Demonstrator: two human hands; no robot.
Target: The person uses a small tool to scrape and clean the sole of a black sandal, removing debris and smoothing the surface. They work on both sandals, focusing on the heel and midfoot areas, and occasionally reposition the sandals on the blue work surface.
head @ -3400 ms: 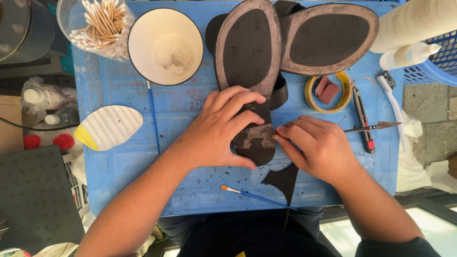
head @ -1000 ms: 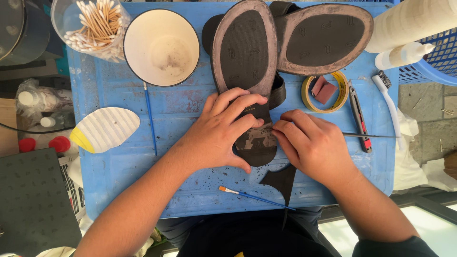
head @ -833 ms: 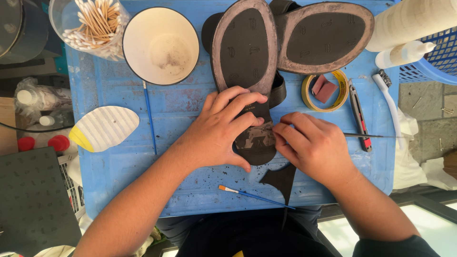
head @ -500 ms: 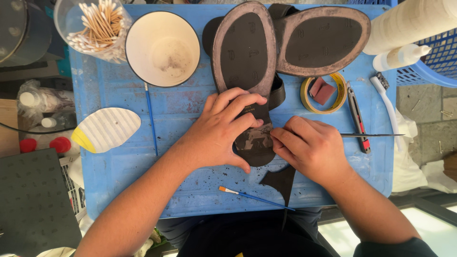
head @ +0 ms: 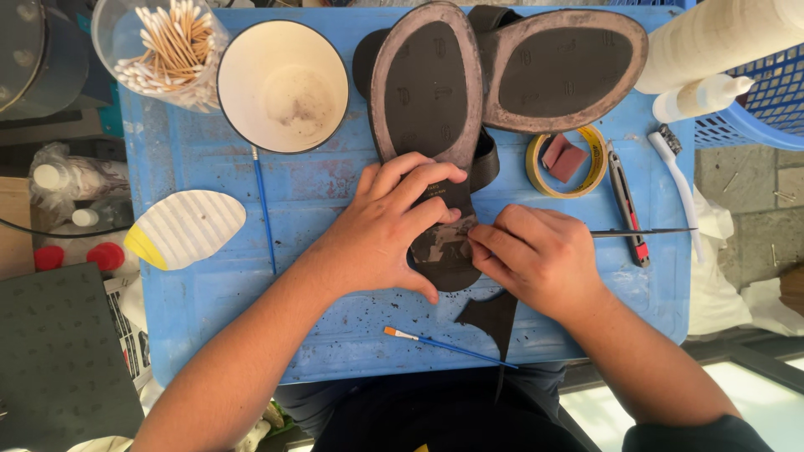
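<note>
Sandal (head: 429, 92) lying sole-up at the centre of the blue tray (head: 193, 167), its heel under both hands. Left hand (head: 381, 234) pressed flat with fingers spread over the heel; right hand (head: 536, 255) closed around a thin metal blade (head: 649, 232), fingertips at the heel edge. Second sandal (head: 561, 71) and tape roll (head: 567, 161) lie just beside.
</note>
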